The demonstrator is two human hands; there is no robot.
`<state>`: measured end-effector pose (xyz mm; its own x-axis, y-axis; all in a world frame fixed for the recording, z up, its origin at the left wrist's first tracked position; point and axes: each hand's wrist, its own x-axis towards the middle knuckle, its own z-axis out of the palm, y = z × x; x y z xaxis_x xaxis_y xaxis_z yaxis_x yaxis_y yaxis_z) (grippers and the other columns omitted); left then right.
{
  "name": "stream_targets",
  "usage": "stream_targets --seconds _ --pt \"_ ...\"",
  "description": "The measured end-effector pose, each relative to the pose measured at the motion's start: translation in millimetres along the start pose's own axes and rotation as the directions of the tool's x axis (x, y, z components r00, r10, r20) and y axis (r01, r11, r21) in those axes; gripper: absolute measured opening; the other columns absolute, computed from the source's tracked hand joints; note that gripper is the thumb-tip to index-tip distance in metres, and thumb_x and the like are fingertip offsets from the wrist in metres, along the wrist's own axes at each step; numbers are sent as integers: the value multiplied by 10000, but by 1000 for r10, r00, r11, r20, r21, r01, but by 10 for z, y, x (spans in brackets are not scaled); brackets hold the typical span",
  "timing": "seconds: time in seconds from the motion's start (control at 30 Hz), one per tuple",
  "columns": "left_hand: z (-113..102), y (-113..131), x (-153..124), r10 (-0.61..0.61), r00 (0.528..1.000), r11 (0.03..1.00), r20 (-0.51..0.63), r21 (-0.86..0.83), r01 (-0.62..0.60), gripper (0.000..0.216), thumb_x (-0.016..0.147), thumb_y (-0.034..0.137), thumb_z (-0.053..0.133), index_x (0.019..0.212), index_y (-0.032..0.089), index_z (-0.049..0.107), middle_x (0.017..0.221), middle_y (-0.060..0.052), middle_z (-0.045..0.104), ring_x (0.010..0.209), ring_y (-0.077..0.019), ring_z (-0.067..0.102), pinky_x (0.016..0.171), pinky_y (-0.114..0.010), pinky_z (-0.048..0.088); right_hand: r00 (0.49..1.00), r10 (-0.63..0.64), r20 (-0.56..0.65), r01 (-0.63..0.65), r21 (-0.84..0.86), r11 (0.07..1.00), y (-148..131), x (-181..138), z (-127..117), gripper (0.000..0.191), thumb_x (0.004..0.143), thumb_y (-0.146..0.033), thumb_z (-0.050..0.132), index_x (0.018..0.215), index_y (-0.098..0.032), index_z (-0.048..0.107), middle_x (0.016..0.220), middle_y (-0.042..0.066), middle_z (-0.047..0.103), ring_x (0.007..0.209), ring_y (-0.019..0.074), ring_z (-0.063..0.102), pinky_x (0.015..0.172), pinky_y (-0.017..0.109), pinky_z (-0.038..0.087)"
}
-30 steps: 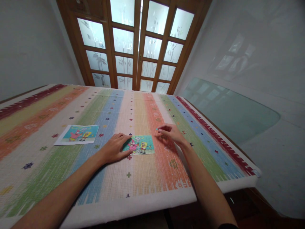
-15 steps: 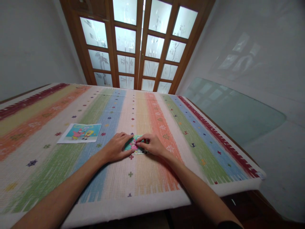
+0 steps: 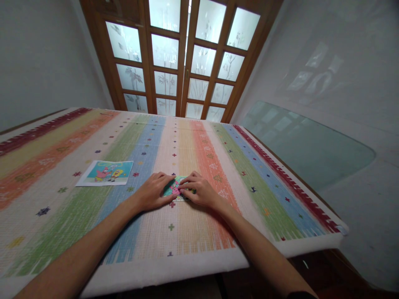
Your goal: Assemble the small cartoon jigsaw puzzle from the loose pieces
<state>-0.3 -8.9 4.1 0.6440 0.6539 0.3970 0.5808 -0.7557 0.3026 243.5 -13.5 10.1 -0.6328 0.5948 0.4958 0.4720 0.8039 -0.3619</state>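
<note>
A small jigsaw puzzle (image 3: 175,191) in green and pink lies flat on the cloth, partly covered by my fingers. My left hand (image 3: 154,192) holds its left side, with the thumb along the near edge and the fingers at the far edge. Over the right part, my right hand (image 3: 198,190) has its thumb and fingertips gathered on the pink area. Any single piece under those fingertips is too small to make out. To the left lies a printed cartoon picture (image 3: 107,173) of a pink starfish and a yellow sponge figure.
A striped cloth (image 3: 199,236) in several colours covers the table, whose near edge runs just below my forearms. Beyond the far edge stand wooden doors (image 3: 182,74) with frosted panes. A glass panel (image 3: 311,141) is by the right wall.
My right hand's fingers have drawn closer together and lie flatter over the puzzle's pink part. My left hand stays in place, and the view has shifted slightly.
</note>
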Motion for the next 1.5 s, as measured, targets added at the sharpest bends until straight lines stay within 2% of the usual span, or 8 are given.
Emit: stream_targets --seconds 0.2,0.47,0.8,1.07,1.2,1.33,1.43,1.5 --pt "-8 16 7 -3 1000 1000 0 0 3 467 959 484 604 1315 184 581 1183 -134 691 1095 -312 623 956 -464 499 993 -57 103 67 -96 993 -77 -22 -7 218 1012 -298 607 1080 -226 801 1115 85 770 951 231 628 910 424 487" --pt "0 12 2 3 1000 1000 -7 -6 -3 458 957 477 603 1316 194 578 1177 -127 691 1096 -311 621 950 -462 500 991 -76 109 91 -137 986 -72 -1 40 236 1022 -270 572 1137 -233 774 1182 68 765 988 236 632 918 425 488" --pt "2 11 6 -1 1000 1000 -2 -1 1 449 951 465 602 1310 198 579 1156 -123 692 1080 -309 623 949 -460 497 979 -156 132 179 -188 966 -46 25 64 229 1030 -207 506 1092 -193 726 1185 80 752 962 226 614 934 405 456" --pt "12 -4 3 9 1000 1000 1 10 -9 465 955 471 593 1310 171 576 1177 -143 690 1092 -315 620 965 -470 493 971 -94 222 153 -268 951 -112 38 56 160 985 -169 564 1054 -186 707 1123 79 751 968 254 570 895 405 438" --pt "8 -5 -1 11 1000 1000 7 16 -11 477 963 482 584 1313 159 571 1177 -146 687 1098 -317 617 966 -472 495 970 -55 238 106 -206 973 -98 50 73 186 991 -158 550 1074 -176 716 1151 73 756 981 251 579 911 415 451" --pt "9 -6 -7 10 1000 1000 5 16 -10 500 967 493 592 1337 158 558 1187 -146 685 1111 -315 615 973 -466 495 984 -34 173 42 -41 998 46 40 -75 263 1009 -147 516 1191 -189 700 1250 69 741 1076 229 609 1020 435 450" --pt "19 -12 -10 -1 1000 1000 5 22 1 519 968 500 593 1354 156 549 1197 -152 683 1106 -315 616 969 -464 498 996 35 81 -38 34 999 236 0 -324 303 1018 -256 566 1300 -200 659 1322 107 701 1201 245 598 1065 481 451" --pt "25 -17 -12 -7 1000 1000 4 22 7 526 967 502 595 1353 147 549 1205 -157 681 1103 -315 617 973 -463 498 994 86 68 -89 48 995 372 -51 -495 346 996 -321 625 1328 -226 650 1350 107 682 1234 260 585 1074 507 459"
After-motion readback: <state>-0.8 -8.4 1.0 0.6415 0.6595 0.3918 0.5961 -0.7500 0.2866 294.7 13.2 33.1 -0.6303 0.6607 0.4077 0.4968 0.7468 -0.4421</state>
